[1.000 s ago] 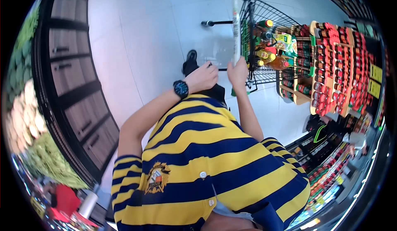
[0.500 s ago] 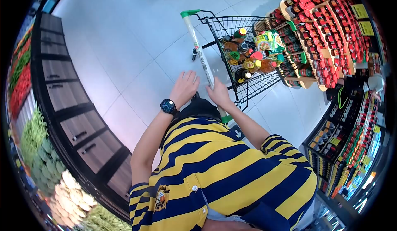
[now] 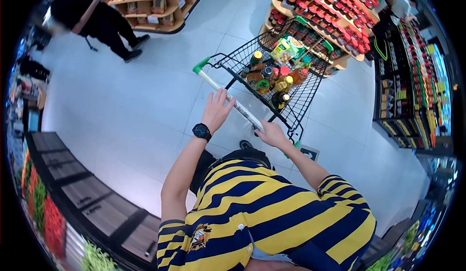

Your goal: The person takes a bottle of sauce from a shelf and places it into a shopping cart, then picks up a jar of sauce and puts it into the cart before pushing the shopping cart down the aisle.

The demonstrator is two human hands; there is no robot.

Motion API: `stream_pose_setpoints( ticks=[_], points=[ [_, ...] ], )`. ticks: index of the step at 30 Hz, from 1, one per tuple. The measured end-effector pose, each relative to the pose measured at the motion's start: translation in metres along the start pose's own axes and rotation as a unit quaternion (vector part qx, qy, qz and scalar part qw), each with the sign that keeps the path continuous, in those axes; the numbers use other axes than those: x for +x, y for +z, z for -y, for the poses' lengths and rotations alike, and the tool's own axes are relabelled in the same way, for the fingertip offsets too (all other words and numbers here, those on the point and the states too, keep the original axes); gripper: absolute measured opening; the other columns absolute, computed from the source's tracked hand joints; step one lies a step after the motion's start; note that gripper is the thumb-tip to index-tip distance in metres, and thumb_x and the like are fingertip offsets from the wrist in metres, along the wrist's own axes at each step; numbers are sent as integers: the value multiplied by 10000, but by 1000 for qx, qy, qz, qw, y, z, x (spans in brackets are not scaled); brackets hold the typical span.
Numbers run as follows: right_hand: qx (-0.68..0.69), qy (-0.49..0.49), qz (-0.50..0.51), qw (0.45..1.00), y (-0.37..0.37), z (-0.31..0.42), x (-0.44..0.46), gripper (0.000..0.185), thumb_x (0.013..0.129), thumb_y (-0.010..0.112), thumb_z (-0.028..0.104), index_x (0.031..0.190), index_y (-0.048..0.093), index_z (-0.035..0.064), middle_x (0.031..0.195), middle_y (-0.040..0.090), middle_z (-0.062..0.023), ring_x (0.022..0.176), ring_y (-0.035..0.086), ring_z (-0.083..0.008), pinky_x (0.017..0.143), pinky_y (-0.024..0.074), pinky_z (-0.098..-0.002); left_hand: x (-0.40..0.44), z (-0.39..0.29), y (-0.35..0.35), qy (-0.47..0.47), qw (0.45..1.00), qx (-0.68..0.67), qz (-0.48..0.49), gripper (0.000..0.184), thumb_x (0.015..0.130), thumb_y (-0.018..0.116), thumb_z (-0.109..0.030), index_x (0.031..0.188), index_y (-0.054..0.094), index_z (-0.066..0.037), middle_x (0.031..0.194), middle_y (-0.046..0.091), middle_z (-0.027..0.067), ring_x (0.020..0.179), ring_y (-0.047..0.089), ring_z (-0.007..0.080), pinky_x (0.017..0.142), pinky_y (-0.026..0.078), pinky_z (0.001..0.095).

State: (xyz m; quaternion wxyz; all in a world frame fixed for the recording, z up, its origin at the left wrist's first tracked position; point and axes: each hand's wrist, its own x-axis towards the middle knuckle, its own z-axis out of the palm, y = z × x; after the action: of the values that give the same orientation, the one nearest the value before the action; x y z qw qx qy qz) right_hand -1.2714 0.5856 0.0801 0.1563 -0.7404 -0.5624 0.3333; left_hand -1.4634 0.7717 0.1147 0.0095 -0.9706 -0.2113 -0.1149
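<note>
A shopping cart (image 3: 313,79) stands ahead of me, its pale handle bar (image 3: 246,114) slanting between green end pieces. My right hand (image 3: 273,135) has its fingers curled round the near right part of the bar. Further left along the bar, my left hand (image 3: 217,111), with a black watch (image 3: 201,131) on its wrist, lays its fingers over it, outstretched and slightly apart. Several bottles stand in the wire basket, among them a yellow-capped bottle (image 3: 286,83), a dark bottle (image 3: 280,100) and a red-capped bottle (image 3: 300,76). Behind them lies a green and white food package (image 3: 287,51).
A wooden tiered display of red-lidded jars (image 3: 325,8) rises just beyond the cart. At the upper left stands a person in black (image 3: 99,21) near a wooden shelf (image 3: 160,8). Dark shelving with bottles (image 3: 405,86) is at right; a drawer-fronted produce counter (image 3: 107,212) curves along the lower left.
My left hand has come onto the handle bar, from beside it. The cart appears turned and further left in view. A person and a wooden shelf now show at upper left.
</note>
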Motion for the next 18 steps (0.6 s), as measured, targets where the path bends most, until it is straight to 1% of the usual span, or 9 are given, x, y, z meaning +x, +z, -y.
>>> stream_pose_setpoints(
  ticks=[2, 8, 10, 12, 13, 15, 16, 17, 18],
  points=[
    [1, 14, -25, 1000, 5, -5, -4, 378, 826, 655, 297, 1102, 567, 54, 810, 653, -245, 782, 641, -427, 716, 509, -514, 9, 24, 11, 41, 998, -21, 31, 432, 864, 514, -84, 1294, 548, -113, 1320, 519, 190, 1304, 444, 334, 1055, 350, 548],
    [16, 72, -77, 994, 26, -3, -27, 347, 813, 681, 315, 1041, 608, 64, 797, 662, -208, 745, 642, -413, 694, 512, -481, 20, 60, 38, 136, 989, -20, 49, 430, 866, 522, -100, 1296, 541, -102, 1331, 519, 169, 1312, 448, 310, 1066, 349, 521],
    [16, 80, -94, 992, 26, 5, -30, 325, 813, 691, 312, 1008, 624, 61, 774, 659, -200, 723, 641, -405, 683, 512, -462, 25, 72, 47, 159, 986, -33, 40, 413, 864, 518, -91, 1275, 555, -89, 1296, 541, 172, 1312, 450, 312, 1066, 349, 516],
    [3, 113, -89, 990, 28, 15, -32, 337, 800, 705, 329, 979, 637, 52, 776, 661, -202, 715, 641, -406, 685, 514, -459, 31, 85, 56, 181, 982, -34, 34, 381, 831, 570, -98, 1212, 580, -84, 1187, 584, 161, 1258, 484, 314, 1054, 358, 518],
    [9, 138, -73, 988, 23, 24, -32, 350, 803, 704, 345, 964, 647, 38, 797, 666, -206, 735, 646, -386, 705, 517, -437, 33, 90, 59, 191, 980, -34, 34, 381, 831, 570, -98, 1212, 580, -84, 1187, 584, 161, 1258, 484, 314, 1054, 358, 518],
    [46, 123, -110, 985, 30, 21, -32, 362, 807, 704, 346, 965, 647, 25, 815, 668, -204, 752, 645, -374, 716, 516, -424, 43, 101, 57, 194, 975, -96, 49, 248, 774, 616, -113, 1016, 629, -63, 982, 626, 141, 1069, 574, 316, 1001, 401, 495],
    [79, 106, -139, 982, 35, 21, -33, 375, 811, 704, 347, 966, 648, 11, 833, 670, -202, 769, 645, -361, 726, 515, -412, 46, 103, 55, 202, 974, -94, 47, 248, 774, 616, -113, 1016, 629, -63, 982, 626, 141, 1069, 574, 316, 1001, 401, 495],
    [72, 120, -149, 979, 42, 22, -34, 350, 826, 692, 315, 968, 643, -2, 892, 661, -185, 843, 630, -344, 774, 502, -394, 47, 108, 53, 200, 970, -111, 81, 192, 731, 647, -131, 912, 630, -68, 887, 626, 127, 960, 593, 314, 939, 420, 481],
    [74, 119, -157, 978, 50, 23, -32, 350, 826, 692, 315, 968, 643, -2, 892, 661, -185, 843, 630, -344, 774, 502, -394, 48, 113, 52, 197, 965, -128, 115, 148, 689, 678, -149, 807, 631, -74, 793, 626, 114, 852, 611, 313, 878, 440, 467]
  ],
)
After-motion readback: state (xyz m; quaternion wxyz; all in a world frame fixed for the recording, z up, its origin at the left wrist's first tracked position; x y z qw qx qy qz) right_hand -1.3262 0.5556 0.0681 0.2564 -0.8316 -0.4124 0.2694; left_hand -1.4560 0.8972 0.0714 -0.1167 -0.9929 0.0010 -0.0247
